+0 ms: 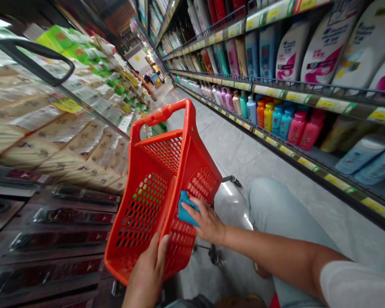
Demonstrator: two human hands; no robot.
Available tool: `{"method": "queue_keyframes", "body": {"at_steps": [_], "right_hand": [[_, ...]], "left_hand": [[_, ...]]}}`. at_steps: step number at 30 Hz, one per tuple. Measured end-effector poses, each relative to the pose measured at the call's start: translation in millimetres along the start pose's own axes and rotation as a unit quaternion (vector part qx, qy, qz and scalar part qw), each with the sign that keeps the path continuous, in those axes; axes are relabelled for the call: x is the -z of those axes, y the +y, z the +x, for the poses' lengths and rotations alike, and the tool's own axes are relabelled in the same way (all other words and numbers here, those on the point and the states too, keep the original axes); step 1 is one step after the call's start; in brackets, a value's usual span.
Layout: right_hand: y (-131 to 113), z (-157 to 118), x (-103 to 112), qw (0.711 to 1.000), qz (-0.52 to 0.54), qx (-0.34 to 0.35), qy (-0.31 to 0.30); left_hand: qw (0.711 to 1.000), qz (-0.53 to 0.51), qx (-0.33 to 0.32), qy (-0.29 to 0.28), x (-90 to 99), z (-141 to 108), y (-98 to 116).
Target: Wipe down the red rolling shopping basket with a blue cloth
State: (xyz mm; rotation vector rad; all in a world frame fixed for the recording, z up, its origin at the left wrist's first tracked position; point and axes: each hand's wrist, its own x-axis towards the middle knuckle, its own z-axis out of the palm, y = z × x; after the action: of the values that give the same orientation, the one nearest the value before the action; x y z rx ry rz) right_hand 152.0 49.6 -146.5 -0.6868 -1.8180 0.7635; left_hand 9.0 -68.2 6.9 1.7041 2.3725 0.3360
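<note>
An orange-red plastic basket cart (173, 184) with perforated walls stands tilted in the middle of the head view, and nothing shows inside it. My left hand (149, 267) grips its near rim, thumb and fingers closed over the edge. Against the outer face of the right side wall, my right hand (208, 220) presses a folded blue cloth (188, 208). The cloth lies under my right fingers and covers part of the perforated wall.
Shelves of shampoo bottles (287, 55) line the right side of the aisle. Packaged goods (67, 137) are stacked on the left, beside a metal pole with a black handle (38, 49). Grey tiled floor (237, 145) runs between. My bent knee (269, 196) is right of the cart.
</note>
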Motion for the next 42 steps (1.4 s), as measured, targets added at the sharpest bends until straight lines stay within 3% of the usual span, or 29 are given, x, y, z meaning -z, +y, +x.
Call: {"method": "queue_keyframes", "body": {"at_steps": [1, 3, 5, 6, 9, 12, 16, 18, 22, 25, 28, 31, 33, 36, 38, 39, 40, 42], "right_hand": [[13, -1, -1, 1.0, -0.01, -0.025, 0.011], [35, 4, -6, 0.985, -0.022, -0.146, 0.087], [40, 8, -17, 0.949, -0.021, -0.268, 0.166], [35, 8, -23, 0.939, -0.017, -0.292, 0.181], [9, -8, -38, 0.964, 0.007, -0.232, 0.126], [12, -17, -35, 0.983, 0.016, -0.165, 0.075], [41, 2, -26, 0.946, -0.001, -0.272, 0.179], [32, 3, -29, 0.94, 0.008, -0.279, 0.195], [-16, -28, -36, 0.986, 0.03, -0.144, 0.078], [-19, -35, -26, 0.995, 0.034, -0.089, 0.029], [-3, -10, -14, 0.979, 0.035, -0.16, 0.12], [-18, 4, -14, 0.96, 0.044, -0.191, 0.199], [-45, -9, -20, 0.977, 0.064, -0.131, 0.157], [-70, -47, -26, 0.997, 0.076, 0.026, 0.019], [-59, -60, -23, 0.992, 0.053, 0.11, -0.039], [-46, -60, -21, 0.992, 0.039, 0.11, -0.04], [-30, -54, -18, 0.997, 0.028, 0.075, -0.019], [-2, -37, -14, 0.995, 0.012, -0.072, 0.063]], "left_hand": [[0.999, 0.04, 0.023, 0.025, -4.6, -14, -7], [0.987, 0.129, 0.068, 0.066, -14.1, -35, -12], [0.971, 0.202, 0.097, 0.086, -21.4, -44, -9], [0.965, 0.225, 0.102, 0.089, -23.7, -45, -6], [0.961, 0.244, 0.093, 0.09, -26.0, -41, 1], [0.961, 0.244, 0.085, 0.096, -25.1, -37, 3], [0.959, 0.243, 0.086, 0.115, -23.9, -37, 5], [0.962, 0.235, 0.085, 0.111, -22.7, -37, 5], [0.967, 0.22, 0.099, 0.084, -18.4, -33, 3], [0.967, 0.216, 0.106, 0.079, -13.6, -30, 6], [0.971, 0.21, 0.106, 0.049, -8.9, -25, 15], [0.971, 0.207, 0.114, 0.033, -8.2, -21, 22], [0.97, 0.21, 0.12, 0.026, -10.2, -19, 24], [0.968, 0.224, 0.106, 0.028, -13.8, -19, 21], [0.97, 0.225, 0.088, 0.04, -14.7, -20, 20], [0.97, 0.223, 0.085, 0.046, -14.4, -21, 20], [0.97, 0.22, 0.088, 0.051, -13.7, -22, 21], [0.97, 0.215, 0.105, 0.05, -11.7, -23, 24]]}}
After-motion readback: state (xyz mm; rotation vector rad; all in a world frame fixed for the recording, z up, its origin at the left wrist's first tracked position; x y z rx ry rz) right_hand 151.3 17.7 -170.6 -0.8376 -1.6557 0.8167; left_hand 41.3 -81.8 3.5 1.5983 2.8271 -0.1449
